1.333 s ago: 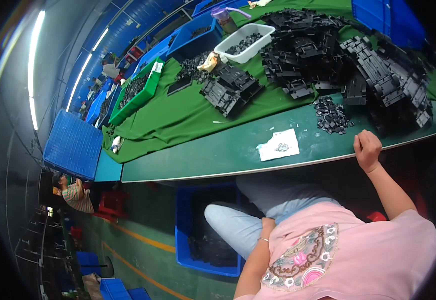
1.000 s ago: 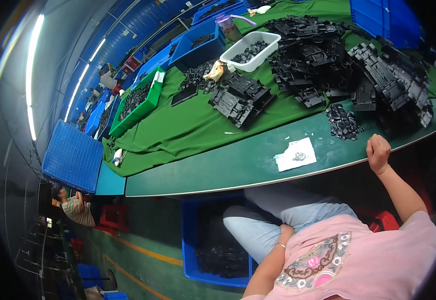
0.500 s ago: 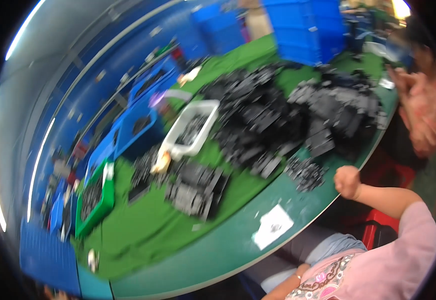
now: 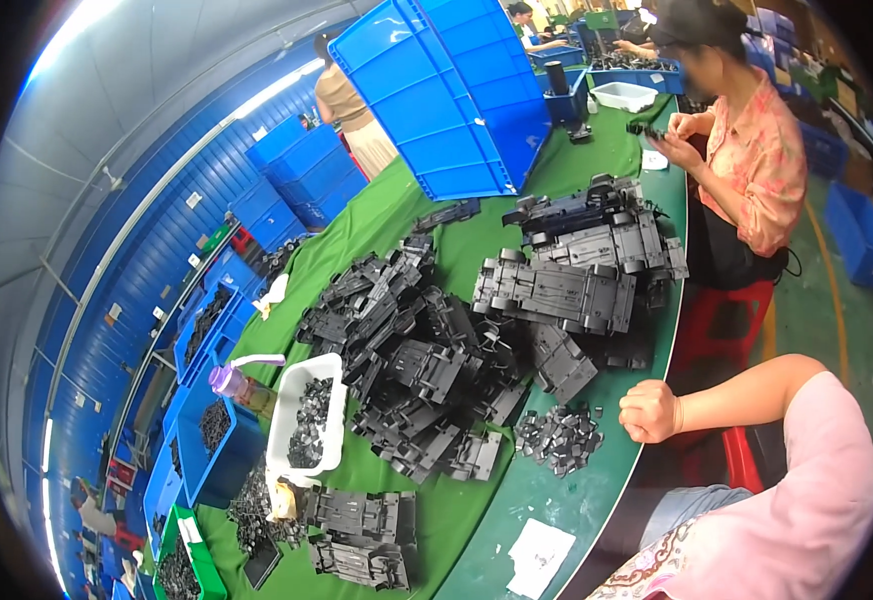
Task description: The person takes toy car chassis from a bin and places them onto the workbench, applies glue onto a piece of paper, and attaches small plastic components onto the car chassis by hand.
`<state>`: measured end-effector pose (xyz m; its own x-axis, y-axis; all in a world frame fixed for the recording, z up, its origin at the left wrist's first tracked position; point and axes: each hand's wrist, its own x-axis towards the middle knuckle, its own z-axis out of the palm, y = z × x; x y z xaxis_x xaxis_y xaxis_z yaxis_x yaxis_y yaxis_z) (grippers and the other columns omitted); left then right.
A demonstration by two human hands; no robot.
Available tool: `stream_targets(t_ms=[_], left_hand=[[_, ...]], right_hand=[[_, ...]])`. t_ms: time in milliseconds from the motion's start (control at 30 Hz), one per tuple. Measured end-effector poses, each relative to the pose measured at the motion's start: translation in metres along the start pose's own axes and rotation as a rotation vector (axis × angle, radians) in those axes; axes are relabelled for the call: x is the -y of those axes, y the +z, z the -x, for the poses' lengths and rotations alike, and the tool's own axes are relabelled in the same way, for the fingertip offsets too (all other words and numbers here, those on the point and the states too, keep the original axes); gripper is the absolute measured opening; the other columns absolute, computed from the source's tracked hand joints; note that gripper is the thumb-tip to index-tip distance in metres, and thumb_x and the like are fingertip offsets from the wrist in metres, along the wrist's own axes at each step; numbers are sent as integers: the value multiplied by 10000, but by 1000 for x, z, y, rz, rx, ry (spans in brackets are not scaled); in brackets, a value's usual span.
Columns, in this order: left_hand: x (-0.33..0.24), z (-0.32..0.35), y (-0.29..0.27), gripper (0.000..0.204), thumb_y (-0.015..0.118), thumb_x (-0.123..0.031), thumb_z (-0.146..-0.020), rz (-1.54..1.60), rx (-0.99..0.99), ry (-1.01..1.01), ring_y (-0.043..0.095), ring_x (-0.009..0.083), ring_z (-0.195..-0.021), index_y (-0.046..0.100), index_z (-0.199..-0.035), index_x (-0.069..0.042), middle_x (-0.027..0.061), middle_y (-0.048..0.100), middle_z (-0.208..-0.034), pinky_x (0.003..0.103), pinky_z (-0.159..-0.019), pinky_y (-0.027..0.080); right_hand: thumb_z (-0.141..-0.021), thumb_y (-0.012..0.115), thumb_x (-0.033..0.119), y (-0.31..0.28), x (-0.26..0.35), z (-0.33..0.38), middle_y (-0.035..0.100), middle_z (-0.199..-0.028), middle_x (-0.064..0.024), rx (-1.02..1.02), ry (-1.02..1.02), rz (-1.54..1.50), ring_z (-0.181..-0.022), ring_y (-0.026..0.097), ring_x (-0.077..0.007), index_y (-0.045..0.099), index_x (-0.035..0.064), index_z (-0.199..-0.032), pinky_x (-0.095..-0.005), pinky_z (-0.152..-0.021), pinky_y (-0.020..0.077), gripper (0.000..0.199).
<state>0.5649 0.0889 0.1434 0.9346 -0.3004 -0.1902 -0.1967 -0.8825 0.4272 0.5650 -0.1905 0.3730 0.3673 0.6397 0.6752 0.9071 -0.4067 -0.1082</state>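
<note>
My right hand (image 4: 650,411) is closed in a fist at the table edge, with nothing showing in it. Just left of it lies a heap of small black plastic pieces (image 4: 560,438) on the bare green tabletop. A large pile of black plastic toy-car chassis (image 4: 397,330) covers the cloth, and more chassis (image 4: 555,290), wheels up, are stacked beyond my fist. Two rows of chassis (image 4: 362,535) lie nearer, toward the bottom. A white sheet of paper (image 4: 540,560) is by the near edge. My left hand is out of the picture.
A white basket (image 4: 335,430) of small dark parts stands beside a purple-topped bottle (image 4: 227,382). Blue bins (image 4: 232,470) and a green bin (image 4: 207,570) line the far side. A big blue crate (image 4: 447,100) rises behind. At right, a co-worker (image 4: 757,160) handles a black part.
My view has swung to the right, so the table's contents sit farther left. My left forearm, at the lower edge before, has left the picture. My right fist stays at the table edge.
</note>
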Motion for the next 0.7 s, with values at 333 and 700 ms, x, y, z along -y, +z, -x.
stream_targets(t_ms=[333,700], left_hand=[[-20,11,14,247,453,-266,-731,131,-66,-112,564,254,-753,585,-778,-62,134,577,-800,345,-626,430],[-40,34,20,256,453,-268,-737,271,-179,-228,559,255,-770,579,-795,-54,139,573,-817,341,-645,426]], right_hand=[[-513,522,93,-1,2,-5,351,-507,-17,15,-18,-39,-419,403,-161,412,93,-529,-278,-373,322,112],[-512,513,88,-3,2,-7,363,-501,-19,11,-28,-22,-414,398,-161,433,88,-530,-278,-383,313,83]])
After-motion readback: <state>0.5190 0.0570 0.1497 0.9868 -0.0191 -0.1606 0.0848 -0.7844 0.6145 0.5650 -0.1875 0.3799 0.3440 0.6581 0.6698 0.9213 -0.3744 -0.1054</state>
